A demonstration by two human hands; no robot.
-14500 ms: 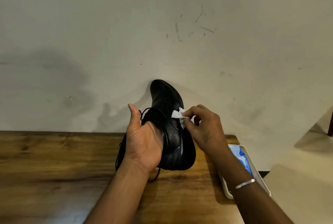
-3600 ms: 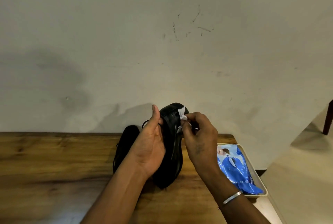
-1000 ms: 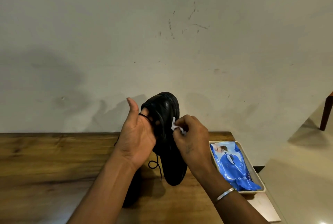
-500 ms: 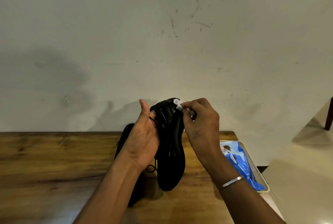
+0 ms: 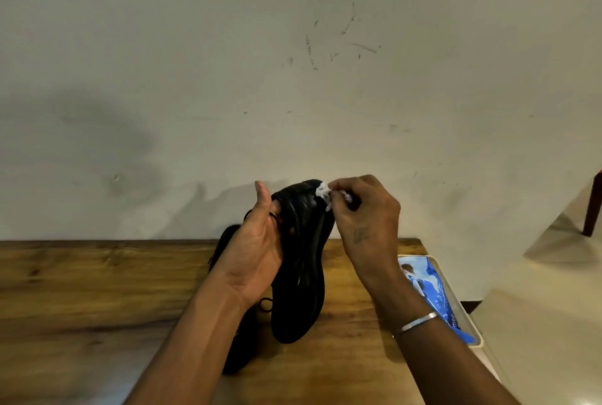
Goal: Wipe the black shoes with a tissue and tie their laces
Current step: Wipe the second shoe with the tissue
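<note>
My left hand (image 5: 257,254) grips a black leather shoe (image 5: 301,274) from its left side and holds it upright above the wooden table (image 5: 97,290), thumb pointing up. My right hand (image 5: 365,219) pinches a small crumpled white tissue (image 5: 323,192) against the shoe's upper end. A loose black lace (image 5: 266,304) hangs below my left palm. The second black shoe (image 5: 229,235) lies on the table behind my left hand and forearm, mostly hidden.
A white tray (image 5: 461,310) at the table's right edge holds a blue tissue packet (image 5: 430,287). A plain wall (image 5: 293,78) rises right behind the table. A dark wooden furniture leg (image 5: 593,209) stands at the far right on the pale floor.
The held shoe has stayed upright in my left hand. My right hand with the tissue has shifted slightly along the shoe's top end.
</note>
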